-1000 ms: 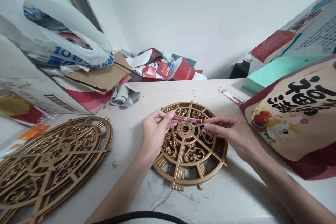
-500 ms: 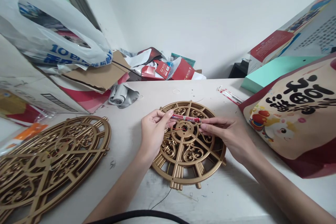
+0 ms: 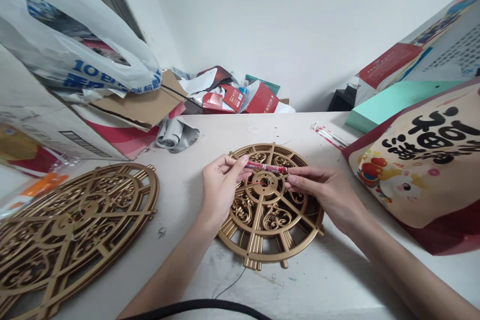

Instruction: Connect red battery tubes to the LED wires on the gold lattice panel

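A round gold openwork ornament (image 3: pixel 272 220) lies flat on the white table in front of me. Just above its hub I hold a thin red and white tube (image 3: pixel 267 166) level between both hands. My left hand (image 3: pixel 219 187) pinches the tube's left end with thumb and forefinger. My right hand (image 3: pixel 324 191) pinches its right end, fingers pressed together. A thin red thread shows at the hub under the tube.
A larger gold openwork ornament (image 3: pixel 71 230) lies at the left. Cardboard boxes and a white plastic bag (image 3: pixel 78 60) crowd the left back. A red and beige printed bag (image 3: pixel 423 165) stands at the right. Red packets (image 3: pixel 243 97) pile against the wall. A thin black cord (image 3: pixel 230 285) lies near me.
Both hands and the tube have shifted very slightly upward over the ornament's hub; the grip on the tube is the same.
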Motion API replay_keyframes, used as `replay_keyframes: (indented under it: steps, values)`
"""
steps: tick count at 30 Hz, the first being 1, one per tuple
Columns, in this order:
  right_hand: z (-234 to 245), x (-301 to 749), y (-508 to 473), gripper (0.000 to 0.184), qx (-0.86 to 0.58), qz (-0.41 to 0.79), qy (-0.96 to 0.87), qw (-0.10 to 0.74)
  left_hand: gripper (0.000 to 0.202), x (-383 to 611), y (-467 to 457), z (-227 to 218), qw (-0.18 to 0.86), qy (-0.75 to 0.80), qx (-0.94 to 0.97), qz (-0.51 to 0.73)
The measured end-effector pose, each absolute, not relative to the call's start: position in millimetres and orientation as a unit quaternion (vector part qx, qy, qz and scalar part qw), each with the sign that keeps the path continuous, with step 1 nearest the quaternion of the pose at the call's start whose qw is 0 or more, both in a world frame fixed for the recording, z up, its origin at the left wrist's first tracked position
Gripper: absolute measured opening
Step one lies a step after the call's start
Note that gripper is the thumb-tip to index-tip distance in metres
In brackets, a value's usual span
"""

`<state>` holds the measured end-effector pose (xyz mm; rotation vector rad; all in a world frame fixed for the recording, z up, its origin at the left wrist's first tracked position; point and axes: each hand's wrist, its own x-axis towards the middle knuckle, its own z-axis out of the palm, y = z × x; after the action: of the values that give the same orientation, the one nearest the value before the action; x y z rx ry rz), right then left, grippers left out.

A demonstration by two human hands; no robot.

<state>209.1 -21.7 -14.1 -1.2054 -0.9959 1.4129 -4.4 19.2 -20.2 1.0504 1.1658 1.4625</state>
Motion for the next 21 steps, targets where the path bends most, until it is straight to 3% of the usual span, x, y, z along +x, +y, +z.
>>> replay_keyframes:
  steps: [21]
  values:
    - [-15.9, 209.3, -23.5, 0.03, -0.491, 0.589, -0.405, 0.498, 0.034, -5.4, 17.2, -22.2, 0.452, 0.48, 0.458, 0.596]
